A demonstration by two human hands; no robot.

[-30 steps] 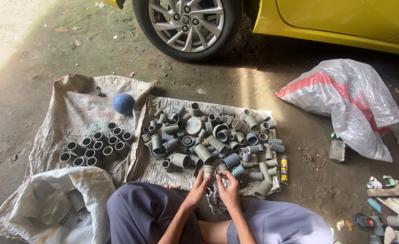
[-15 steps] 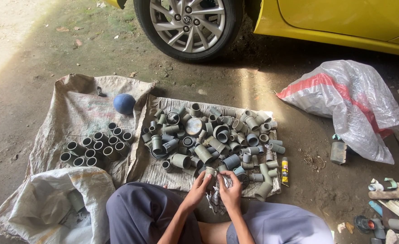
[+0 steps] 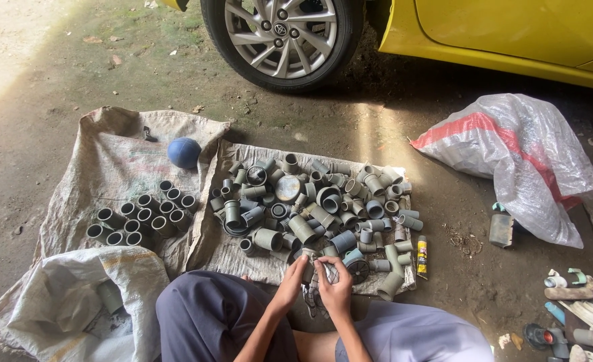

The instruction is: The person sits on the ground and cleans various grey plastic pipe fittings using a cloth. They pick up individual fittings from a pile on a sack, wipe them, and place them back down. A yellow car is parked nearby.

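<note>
Head cam, looking down: person sits cross-legged on the ground, both hands together just in front of the knees. Left hand [image 3: 290, 285] and right hand [image 3: 337, 289] meet at a small grey pipe fitting [image 3: 308, 257], fingers of both closed round it; which hand bears the weight, can't tell. Fitting sits at the near edge of a woven sack cloth [image 3: 233, 255] spread on the dirt floor [image 3: 35, 100].

On that cloth, just beyond the hands: a loose heap of grey fittings [image 3: 316, 204], elbows, tees, couplers, mixed sizes, some upright w/ open mouths up, some on their sides. A round metal lid-like disc [image 3: 287, 188] lies among them. Small yellow glue tube [image 3: 422, 256] at the cloth's right edge, beside a grey tee.

Left of the heap, on a second sack [image 3: 119, 154]: a tidy cluster of short grey couplers [image 3: 139, 218], standing, touching one another. Blue ball [image 3: 184, 153] beyond them, near the seam btw the two sacks. Near left, a white plastic bag [image 3: 55, 295], crumpled, w/ one grey piece showing inside.

Right side: big white bag w/ red stripe [image 3: 518, 157], full, on the floor, well apart from the hands. Small dark can [image 3: 501, 229] just beside it. Far right corner: pile of odd pale plastic bits [image 3: 578, 315].

Top: yellow car [image 3: 511, 33], alloy wheel [image 3: 281, 37] on the ground.
</note>
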